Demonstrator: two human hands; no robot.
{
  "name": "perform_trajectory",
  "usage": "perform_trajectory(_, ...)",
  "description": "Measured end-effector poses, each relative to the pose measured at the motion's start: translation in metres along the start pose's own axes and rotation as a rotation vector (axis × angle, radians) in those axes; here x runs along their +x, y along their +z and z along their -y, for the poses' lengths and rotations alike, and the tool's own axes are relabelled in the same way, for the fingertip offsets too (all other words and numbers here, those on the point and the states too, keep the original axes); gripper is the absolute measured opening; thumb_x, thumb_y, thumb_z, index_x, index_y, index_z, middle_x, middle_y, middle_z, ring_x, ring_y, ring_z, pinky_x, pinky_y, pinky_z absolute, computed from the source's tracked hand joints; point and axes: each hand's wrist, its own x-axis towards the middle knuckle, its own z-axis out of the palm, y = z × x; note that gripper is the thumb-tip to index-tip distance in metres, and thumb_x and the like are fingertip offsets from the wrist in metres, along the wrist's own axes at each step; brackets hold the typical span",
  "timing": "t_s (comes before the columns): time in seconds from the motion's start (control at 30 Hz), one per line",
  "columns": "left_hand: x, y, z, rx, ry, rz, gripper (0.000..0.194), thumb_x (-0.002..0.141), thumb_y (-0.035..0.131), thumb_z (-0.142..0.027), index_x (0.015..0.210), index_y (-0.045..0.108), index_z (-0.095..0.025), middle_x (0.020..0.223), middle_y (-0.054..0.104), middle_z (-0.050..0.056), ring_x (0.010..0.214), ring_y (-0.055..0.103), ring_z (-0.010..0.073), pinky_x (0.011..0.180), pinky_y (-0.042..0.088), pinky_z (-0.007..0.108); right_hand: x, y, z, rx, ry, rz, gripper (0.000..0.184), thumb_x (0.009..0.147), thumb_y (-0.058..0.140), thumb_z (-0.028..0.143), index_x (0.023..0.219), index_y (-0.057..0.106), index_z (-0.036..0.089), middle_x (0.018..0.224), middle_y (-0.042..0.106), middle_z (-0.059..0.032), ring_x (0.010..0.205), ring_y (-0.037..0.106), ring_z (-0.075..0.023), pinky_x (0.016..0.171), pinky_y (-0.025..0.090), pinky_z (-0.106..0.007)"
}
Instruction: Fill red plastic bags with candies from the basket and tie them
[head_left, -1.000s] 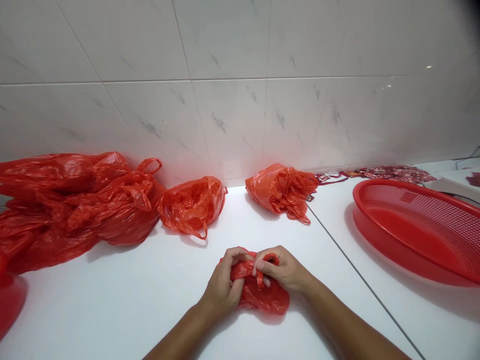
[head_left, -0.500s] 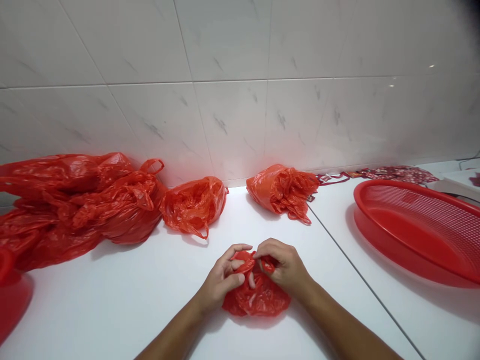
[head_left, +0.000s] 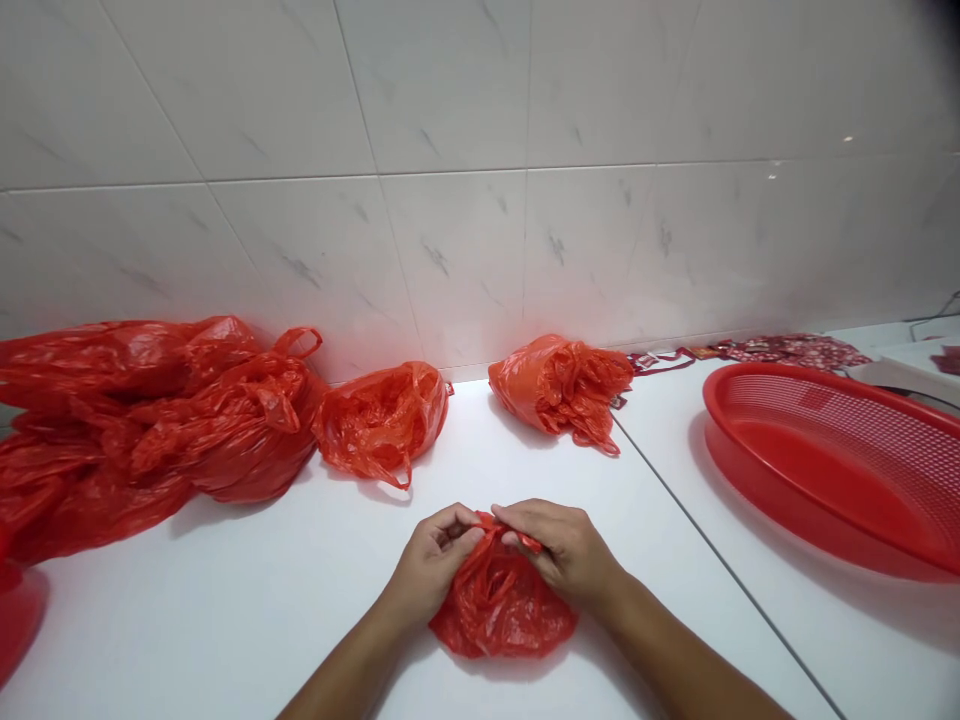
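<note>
Together, left hand (head_left: pixel 429 568), right hand (head_left: pixel 559 552), fingers (head_left: pixel 525 520) pinching a red plastic bag (head_left: pixel 501 612)

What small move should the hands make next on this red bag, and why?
I'd probably ease the hands slightly apart to spread the top. The left hand and right hand both pinch the gathered edge of the red plastic bag, its body lies crumpled on the white counter, and no clear opening shows.
</note>
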Motion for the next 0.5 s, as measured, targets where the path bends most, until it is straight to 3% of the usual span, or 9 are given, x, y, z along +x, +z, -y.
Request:
perform_trajectory(0.17,0.001,-0.003,-0.005,0.006,0.122,-0.196,0.028,0.090,0.082,-0.044,0.082,0.073,-0.019,0.107,0.075,0.009,0.095,0.069,0.0239,0.084,0.054,0.034,0.007,-0.010,0.004,-0.138,0.027,-0.068,0.024,0.107,0.059,0.020,0.124,0.076,0.022,0.106,0.082,-0.0073,0.094,0.078,-0.0187,0.082,0.065,-0.030)
perform_trajectory(0.27,0.008,-0.018,-0.007,-0.008,0.159,-0.378,0.031,0.086,0.085,-0.046,0.079,0.071,-0.019,0.114,0.075,0.010,0.097,0.069,0.0239,0.082,0.055,0.033,0.011,-0.018,0.006,-0.239,0.041,-0.119,0.020,0.106,0.057,0.019,0.101,0.076,0.022,0.107,0.080,-0.0079,0.100,0.073,-0.0223,0.087,0.061,-0.038)
perform_trajectory(0.4,0.024,-0.058,-0.007,-0.122,0.217,-0.672,0.037,0.073,0.094,-0.045,0.078,0.067,-0.020,0.081,0.072,0.001,0.073,0.064,0.0162,0.072,0.055,0.029,0.016,-0.027,0.002,-0.307,0.138,-0.201,0.029,0.106,0.053,0.019,0.079,0.064,0.022,0.104,0.076,-0.0098,0.097,0.066,-0.0239,0.083,0.057,-0.041)
perform_trajectory(0.5,0.033,-0.082,-0.004,-0.178,0.220,-0.746,0.042,0.069,0.096,-0.044,0.080,0.063,-0.019,0.074,0.069,-0.002,0.068,0.066,0.0158,0.068,0.056,0.029,0.017,-0.029,-0.001,-0.296,0.204,-0.247,0.034,0.106,0.051,0.022,0.074,0.059,0.023,0.097,0.074,-0.0093,0.091,0.064,-0.0238,0.079,0.053,-0.039)
